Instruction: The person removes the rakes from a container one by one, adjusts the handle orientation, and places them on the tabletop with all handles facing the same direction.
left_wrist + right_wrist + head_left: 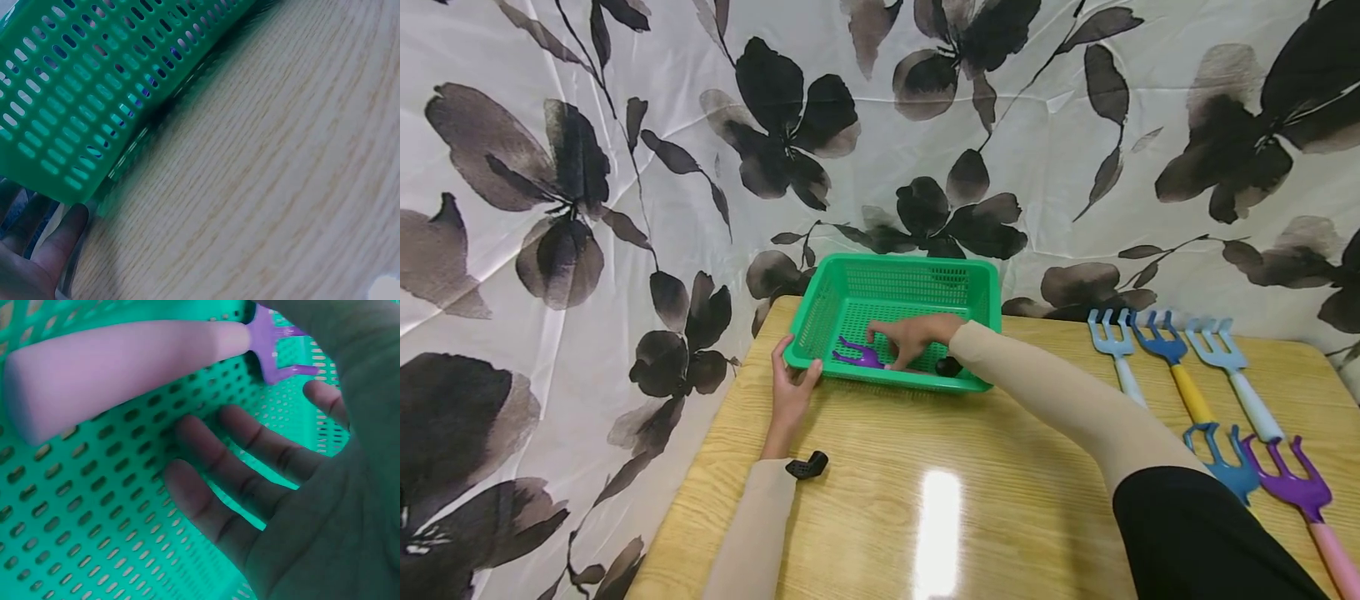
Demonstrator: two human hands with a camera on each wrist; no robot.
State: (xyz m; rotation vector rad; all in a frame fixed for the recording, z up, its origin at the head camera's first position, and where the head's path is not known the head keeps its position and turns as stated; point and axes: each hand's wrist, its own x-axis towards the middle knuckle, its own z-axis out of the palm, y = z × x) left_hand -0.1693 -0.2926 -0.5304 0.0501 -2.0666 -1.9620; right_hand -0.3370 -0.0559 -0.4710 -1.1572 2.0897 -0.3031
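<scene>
A green plastic basket (917, 265) with slotted walls stands at the table's far edge. My left hand (790, 393) holds its near left corner, thumb on the front and fingers along the left side. Inside the basket lies a hand rake with a purple head (867, 357) and a pink handle (131, 372). My right hand (917, 337) reaches in above this rake. In the right wrist view its fingers (206, 497) are spread beside the handle, apart from it. The thumb side passes near the rake's neck; whether it touches is unclear.
Several hand rakes lie on the table at the right: a light blue one (1111, 337), a blue one with a yellow handle (1191, 392), another light blue one (1251, 400), a blue head (1232, 475) and a purple one (1303, 492). Floral cloth (925, 150) hangs behind.
</scene>
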